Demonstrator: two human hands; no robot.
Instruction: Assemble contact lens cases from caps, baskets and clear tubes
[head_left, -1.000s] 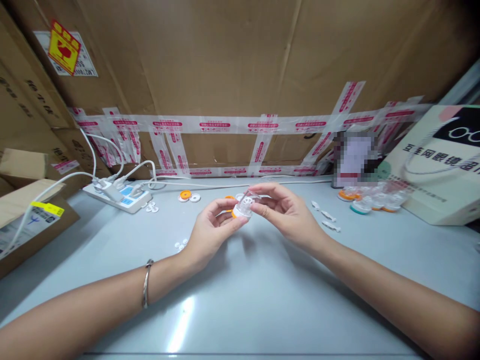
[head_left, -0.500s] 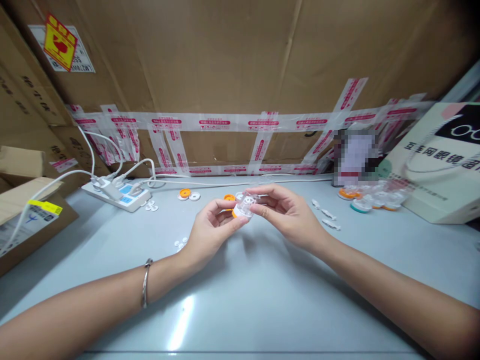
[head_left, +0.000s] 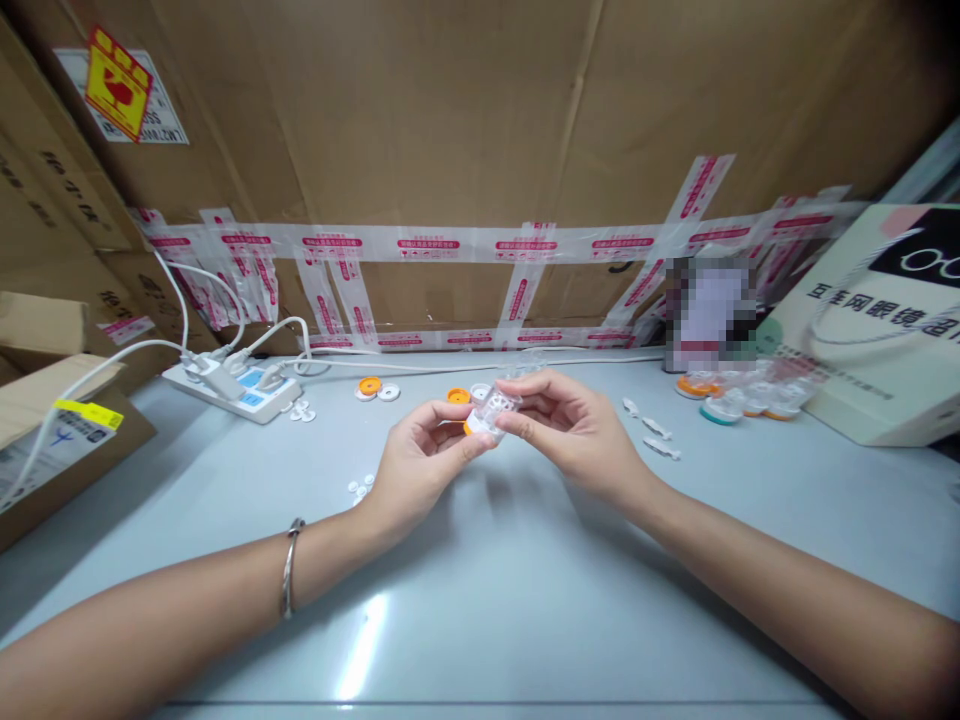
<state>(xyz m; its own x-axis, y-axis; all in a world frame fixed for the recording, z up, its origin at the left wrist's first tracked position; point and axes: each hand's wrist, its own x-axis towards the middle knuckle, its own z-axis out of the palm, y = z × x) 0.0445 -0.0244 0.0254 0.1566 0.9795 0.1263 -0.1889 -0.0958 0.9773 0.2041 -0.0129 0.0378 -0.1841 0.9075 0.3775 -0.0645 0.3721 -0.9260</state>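
Above the middle of the table, both hands grip a small clear plastic container with a white and orange base (head_left: 485, 422). My left hand (head_left: 427, 445) pinches the base between thumb and fingers. On the transparent upper part, my right hand (head_left: 566, 420) closes its thumb and fingertips. White parts show through the clear wall, too small to make out. Just behind the hands lie an orange ring (head_left: 458, 396) and a white ring (head_left: 479, 392), partly covered by the fingers.
Left of the hands are another orange ring (head_left: 370, 385), a white ring (head_left: 388, 393) and small white discs (head_left: 361, 488). A power strip (head_left: 251, 392) with cables stands back left. White slim pieces (head_left: 658, 428), several clear containers (head_left: 750, 395) and a paper bag (head_left: 870, 330) are at right.
My right hand has shifted slightly on the clear upper part, which now sits a little more tilted to the right. The left hand has barely moved.
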